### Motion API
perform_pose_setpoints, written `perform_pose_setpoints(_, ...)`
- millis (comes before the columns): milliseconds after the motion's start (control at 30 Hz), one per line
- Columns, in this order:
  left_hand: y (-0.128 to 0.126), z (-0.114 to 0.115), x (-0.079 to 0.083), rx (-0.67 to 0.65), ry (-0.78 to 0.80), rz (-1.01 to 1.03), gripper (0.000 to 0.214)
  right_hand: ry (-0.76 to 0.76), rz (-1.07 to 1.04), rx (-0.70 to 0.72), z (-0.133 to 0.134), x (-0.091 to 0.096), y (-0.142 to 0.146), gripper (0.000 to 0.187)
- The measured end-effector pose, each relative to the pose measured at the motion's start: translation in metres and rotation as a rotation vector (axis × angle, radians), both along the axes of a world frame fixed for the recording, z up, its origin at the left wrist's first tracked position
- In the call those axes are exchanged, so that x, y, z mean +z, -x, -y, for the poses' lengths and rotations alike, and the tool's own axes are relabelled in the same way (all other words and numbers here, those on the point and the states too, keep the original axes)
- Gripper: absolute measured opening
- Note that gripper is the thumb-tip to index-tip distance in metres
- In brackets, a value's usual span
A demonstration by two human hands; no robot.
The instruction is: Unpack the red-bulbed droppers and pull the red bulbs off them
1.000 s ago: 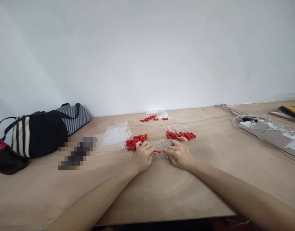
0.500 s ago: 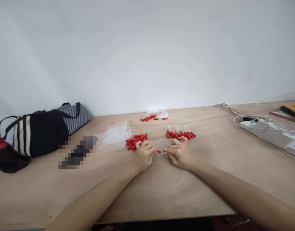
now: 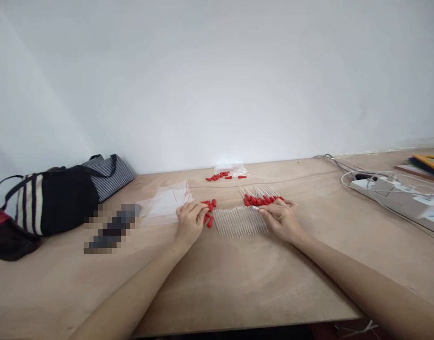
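Observation:
My left hand [image 3: 191,219] is at the left pile of red rubber bulbs [image 3: 210,221], its fingers closed on a bulb partly hidden behind the fingertips. My right hand [image 3: 281,219] pinches a clear glass dropper tube [image 3: 255,208] between thumb and forefinger, above the right end of a row of tubes. That row of clear glass tubes [image 3: 236,222] lies side by side on the table between my hands. Just beyond my right hand lies a bunch of droppers with red bulbs [image 3: 261,198], their pale stems pointing away from me.
Flat clear plastic bags [image 3: 165,200] lie left of the bulbs. Farther back, more red bulbs [image 3: 217,176] sit by a small clear bag [image 3: 234,168]. At left are a black bag [image 3: 68,198] and a dark bottle [image 3: 11,236]. A power strip [image 3: 401,193] with cables stands at right.
My hands have moved apart from the middle of the tube row, where they held a red bulb and a tube end to end. My left hand went left to the bulbs, my right hand right.

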State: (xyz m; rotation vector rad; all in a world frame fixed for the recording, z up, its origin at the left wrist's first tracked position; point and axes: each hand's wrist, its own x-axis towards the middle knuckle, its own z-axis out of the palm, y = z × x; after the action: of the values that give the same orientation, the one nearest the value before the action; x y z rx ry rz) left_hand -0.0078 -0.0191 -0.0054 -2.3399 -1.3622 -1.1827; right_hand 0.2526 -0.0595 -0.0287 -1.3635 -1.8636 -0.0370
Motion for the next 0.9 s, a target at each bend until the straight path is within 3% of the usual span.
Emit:
perform_pose_setpoints(267,0.012,-0.035,0.021,0.203,0.443,0.040,0.016,0.194,0.117,-0.325,-0.004,0.001,-0.005,0.026)
perform_pose_setpoints(567,0.005,-0.044,0.022,0.334,0.535,-0.050,0.017,0.278,0.207,-0.324,-0.005,-0.003,0.003,0.030)
perform_pose_setpoints(667,0.003,-0.044,0.020,0.360,0.507,-0.018,0.019,0.320,0.226,-0.317,-0.006,-0.003,0.008,0.031)
perform_pose_setpoints(767,-0.002,-0.033,0.016,0.352,0.330,-0.009,0.018,0.366,0.258,-0.313,-0.007,-0.002,0.011,0.028)
perform_pose_setpoints(900,-0.010,0.000,0.003,0.116,0.106,-0.111,0.013,0.384,0.260,-0.326,-0.006,0.000,0.008,0.024)
